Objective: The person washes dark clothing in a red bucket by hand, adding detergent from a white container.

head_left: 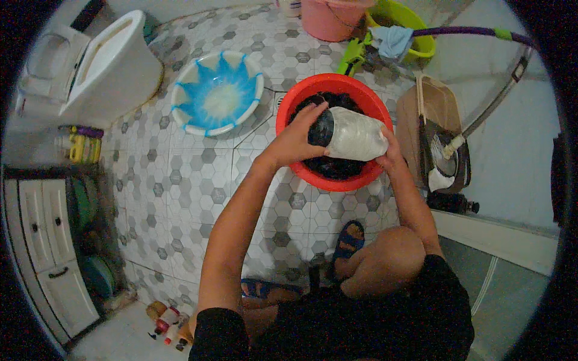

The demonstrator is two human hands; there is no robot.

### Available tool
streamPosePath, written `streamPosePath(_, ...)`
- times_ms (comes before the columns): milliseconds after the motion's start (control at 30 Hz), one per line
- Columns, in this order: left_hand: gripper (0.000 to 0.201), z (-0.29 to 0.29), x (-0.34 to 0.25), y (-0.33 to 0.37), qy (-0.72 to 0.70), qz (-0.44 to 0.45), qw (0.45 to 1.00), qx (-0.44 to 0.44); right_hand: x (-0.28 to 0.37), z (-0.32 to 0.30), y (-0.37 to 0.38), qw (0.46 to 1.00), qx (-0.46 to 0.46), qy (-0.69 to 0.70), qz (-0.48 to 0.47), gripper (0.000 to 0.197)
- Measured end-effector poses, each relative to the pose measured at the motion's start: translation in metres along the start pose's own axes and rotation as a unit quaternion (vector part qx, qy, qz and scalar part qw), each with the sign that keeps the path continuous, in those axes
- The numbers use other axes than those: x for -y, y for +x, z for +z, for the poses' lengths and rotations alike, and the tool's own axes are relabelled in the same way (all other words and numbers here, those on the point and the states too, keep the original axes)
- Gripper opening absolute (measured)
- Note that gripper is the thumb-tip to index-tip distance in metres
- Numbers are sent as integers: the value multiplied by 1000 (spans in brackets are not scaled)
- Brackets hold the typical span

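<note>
A clear plastic jar point(359, 133) of white powder lies tilted sideways in my two hands, above a red basin point(378, 102). My left hand point(289, 144) is wrapped round the jar's black lid point(321, 129), which appears to be on. Closed on the opposite end, my right hand point(392, 153) supports the jar's base. Dark, wet-looking material point(337, 169), perhaps cloth, fills the basin beneath; the jar and my left hand hide part of it. On the floor to the left stands a white basin point(177, 95) with a blue, pointed pattern inside.
A toilet point(114, 57) stands far left, a drawer cabinet point(60, 253) near left. Behind the red basin are a pink bucket point(331, 21) and a lime-green tub point(426, 47). Right of it, a mop point(448, 149) rests in a beige bucket point(442, 93). Several bottles point(168, 325) sit near left.
</note>
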State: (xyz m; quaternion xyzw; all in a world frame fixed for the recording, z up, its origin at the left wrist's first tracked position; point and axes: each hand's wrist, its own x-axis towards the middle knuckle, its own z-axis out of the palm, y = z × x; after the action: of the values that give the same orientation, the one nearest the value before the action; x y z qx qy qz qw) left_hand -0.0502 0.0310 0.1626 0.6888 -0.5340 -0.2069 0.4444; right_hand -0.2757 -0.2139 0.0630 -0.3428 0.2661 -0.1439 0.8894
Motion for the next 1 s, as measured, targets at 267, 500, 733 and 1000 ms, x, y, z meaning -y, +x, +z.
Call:
streamPosePath(267, 73, -10, 7, -11, -372, -360, 855, 19, 13, 11, -10, 998, -49, -42, -25, 62)
streamPosePath(500, 64, -9, 18, -42, -487, -353, 798, -47, 63, 10, -26, 987, -118, -77, -74, 61)
streamPosePath(733, 62, -7, 39, -80, -571, -360, 736, -61, 85, 16, -28, 974, -127, -149, -113, 59)
streamPosePath(1000, 63, -30, 49, -106, -586, -344, 725, -114, 108, 9, -34, 959, -164, -221, -62, 67)
